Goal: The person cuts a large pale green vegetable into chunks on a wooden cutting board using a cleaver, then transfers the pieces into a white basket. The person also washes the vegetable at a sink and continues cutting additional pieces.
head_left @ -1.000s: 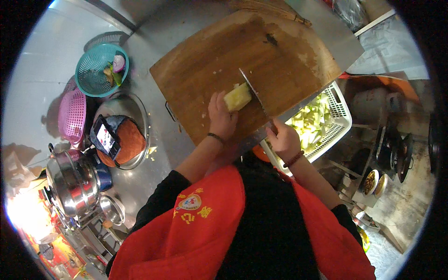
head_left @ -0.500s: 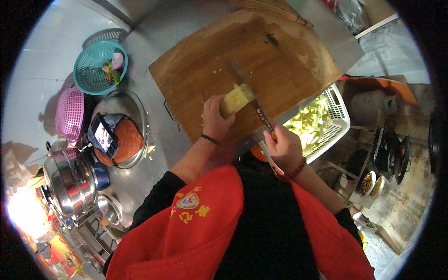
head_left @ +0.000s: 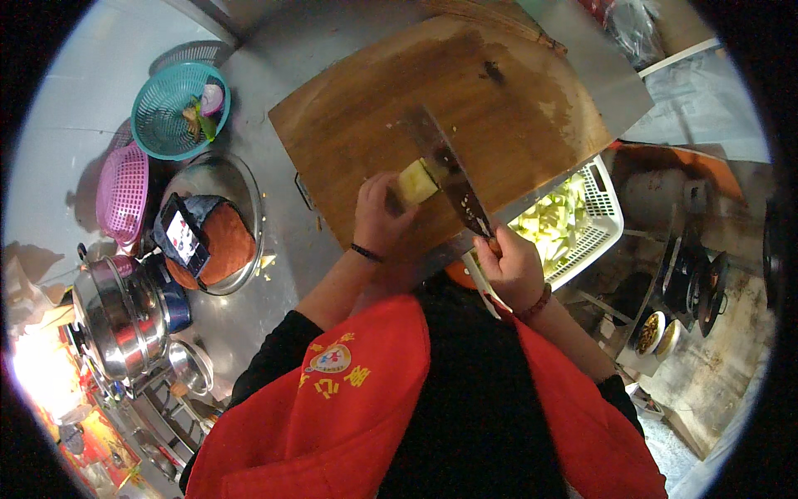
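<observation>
My left hand (head_left: 384, 212) is closed round one end of a pale yellow-green block of vegetable (head_left: 418, 182) on the wooden cutting board (head_left: 357, 108); its exact kind does not show. In my right hand (head_left: 513, 264) is the handle of a cleaver (head_left: 446, 162). The broad dark blade lies aslant just right of the block's cut end, with small pale bits stuck to it. A few crumbs dot the board. Beside my right hand, partly under the board's edge, a white plastic basket (head_left: 616, 204) holds many cut pale-green pieces (head_left: 555, 218).
To the left, a phone (head_left: 182, 239) leans on a brown and blue cloth bundle (head_left: 224, 245) over a round metal tray (head_left: 249, 187). Behind stand a teal basket (head_left: 150, 108) and a pink basket (head_left: 116, 195). A steel steamer pot (head_left: 125, 320) is nearer me. Pans (head_left: 706, 291) hang at right.
The cleaver has come off the block to the right and tilted, so its broad side shows more. The visible block looks shorter. My left hand has shifted slightly left.
</observation>
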The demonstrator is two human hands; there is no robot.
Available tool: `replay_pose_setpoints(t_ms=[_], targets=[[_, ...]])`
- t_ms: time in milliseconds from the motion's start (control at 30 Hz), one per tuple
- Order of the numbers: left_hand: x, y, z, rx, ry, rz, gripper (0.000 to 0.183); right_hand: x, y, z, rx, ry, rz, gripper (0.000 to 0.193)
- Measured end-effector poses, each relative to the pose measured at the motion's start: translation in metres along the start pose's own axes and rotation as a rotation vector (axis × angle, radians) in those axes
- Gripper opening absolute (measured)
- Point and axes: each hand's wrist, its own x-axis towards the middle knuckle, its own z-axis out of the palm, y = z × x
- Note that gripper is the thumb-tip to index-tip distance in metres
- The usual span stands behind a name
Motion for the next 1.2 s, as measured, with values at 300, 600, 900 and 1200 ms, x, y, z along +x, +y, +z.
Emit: replay_pose_setpoints(t_ms=[300,600,900,1200], targets=[[-0.003,-0.003,-0.002,-0.061,-0.054,-0.160,0.042,0.012,0.011,0.051,-0.208,-0.219,0.091,0.020],[-0.008,-0.018,-0.001,-0.114,-0.047,-0.174,0.053,-0.009,0.030,0.022,0.372,0.004,0.308,0.024],[0.007,0.007,0.016,-0.046,0.007,-0.007,0.078,-0.016,0.090,0.019,0.988,0.130,0.731,0.014],[0.018,0.005,0.014,-0.040,-0.032,0.011,0.062,-0.020,0.095,0.040,0.964,0.071,0.616,0.016]])
